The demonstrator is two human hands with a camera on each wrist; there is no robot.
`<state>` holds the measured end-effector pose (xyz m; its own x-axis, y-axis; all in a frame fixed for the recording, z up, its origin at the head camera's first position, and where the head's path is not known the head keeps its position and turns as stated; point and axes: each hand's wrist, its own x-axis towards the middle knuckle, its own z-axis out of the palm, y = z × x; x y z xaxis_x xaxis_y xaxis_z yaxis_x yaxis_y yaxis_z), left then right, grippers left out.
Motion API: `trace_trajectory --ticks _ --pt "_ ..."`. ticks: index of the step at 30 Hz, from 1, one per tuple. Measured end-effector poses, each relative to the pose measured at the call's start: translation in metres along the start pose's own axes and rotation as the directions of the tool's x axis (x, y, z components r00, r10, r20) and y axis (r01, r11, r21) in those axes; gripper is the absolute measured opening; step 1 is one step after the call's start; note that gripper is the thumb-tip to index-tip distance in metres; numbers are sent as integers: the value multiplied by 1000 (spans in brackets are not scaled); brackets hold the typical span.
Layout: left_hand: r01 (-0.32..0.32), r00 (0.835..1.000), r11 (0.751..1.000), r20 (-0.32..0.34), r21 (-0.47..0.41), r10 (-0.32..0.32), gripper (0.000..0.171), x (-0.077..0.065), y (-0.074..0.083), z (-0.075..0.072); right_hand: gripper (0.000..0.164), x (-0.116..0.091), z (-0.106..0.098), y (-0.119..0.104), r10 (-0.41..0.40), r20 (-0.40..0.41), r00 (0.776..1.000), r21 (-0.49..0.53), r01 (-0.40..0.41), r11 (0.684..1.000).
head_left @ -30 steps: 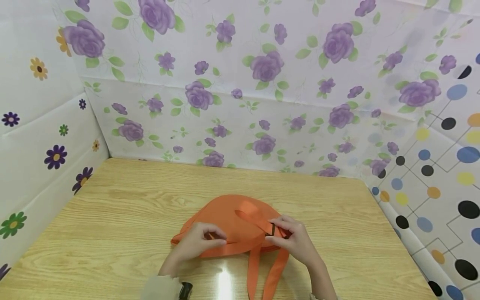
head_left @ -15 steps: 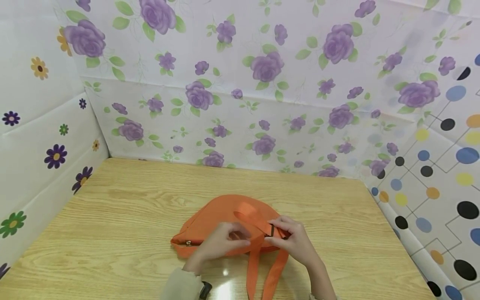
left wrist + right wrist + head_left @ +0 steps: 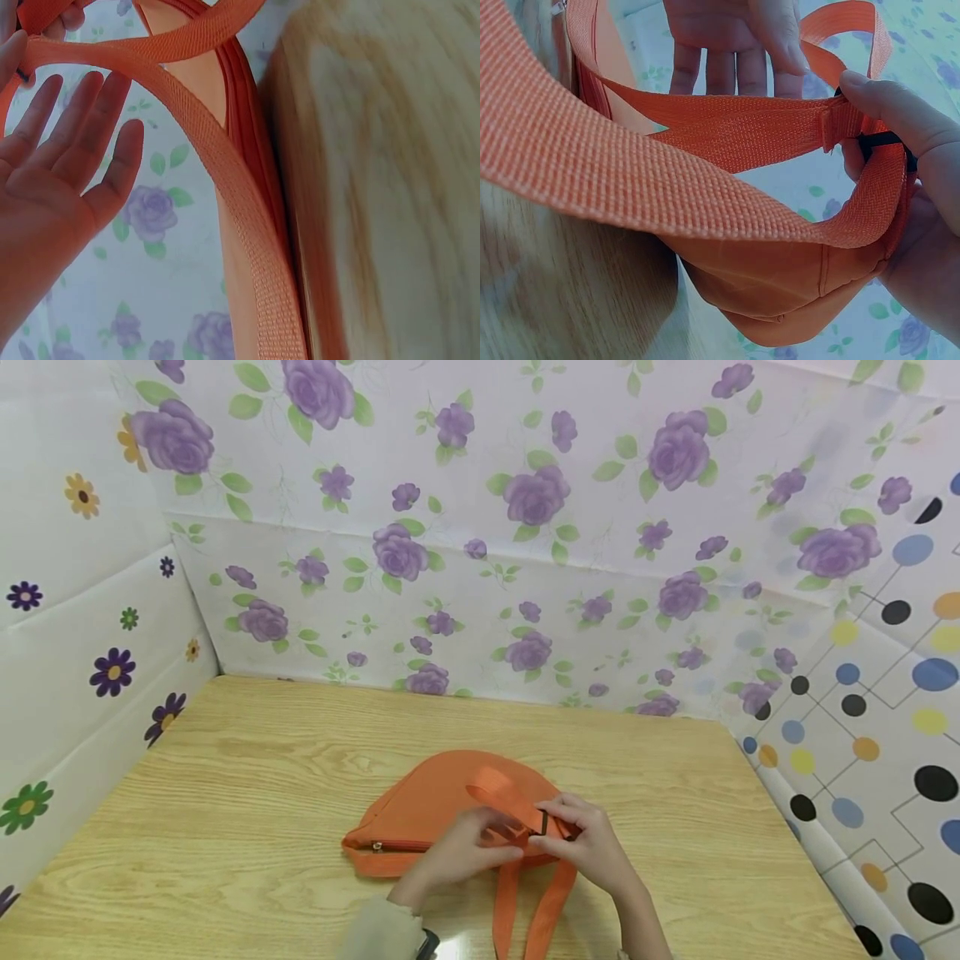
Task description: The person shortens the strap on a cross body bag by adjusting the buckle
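An orange waist bag (image 3: 442, 793) lies on the table, a zipper (image 3: 401, 845) along its near side. My right hand (image 3: 592, 839) pinches the black strap buckle (image 3: 543, 821) at the bag's right end; in the right wrist view, thumb and fingers are on either side of the buckle (image 3: 881, 139) and the orange strap (image 3: 765, 135). My left hand (image 3: 468, 847) is in front of the bag, close to the buckle. Its fingers are apart and loosely extended behind the strap (image 3: 202, 127) in the left wrist view. Whether they touch the strap I cannot tell.
Two strap lengths (image 3: 504, 906) hang toward the table's near edge, and a strap loop (image 3: 491, 785) stands over the bag. Wood-grain table (image 3: 262, 777) surrounds the bag. Patterned sheets (image 3: 480, 610) close off the back and both sides.
My left hand has moved right along the bag's near side toward the buckle, uncovering the zipper's left end. The right hand keeps its hold in nearly the same place.
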<state>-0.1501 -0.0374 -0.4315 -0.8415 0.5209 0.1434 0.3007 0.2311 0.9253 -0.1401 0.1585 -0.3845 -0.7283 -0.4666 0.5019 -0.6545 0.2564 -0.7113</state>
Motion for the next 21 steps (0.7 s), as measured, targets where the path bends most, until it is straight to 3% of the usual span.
trace_trajectory --ticks 12,21 --pt "1 998 997 -68 79 4 34 2 1 5 25 0 0 0 20 -1 1000 16 -20 1000" --pt "-42 996 999 -81 22 44 32 2 0 6 25 -1 -2 0 19 -5 1000 24 -18 1000"
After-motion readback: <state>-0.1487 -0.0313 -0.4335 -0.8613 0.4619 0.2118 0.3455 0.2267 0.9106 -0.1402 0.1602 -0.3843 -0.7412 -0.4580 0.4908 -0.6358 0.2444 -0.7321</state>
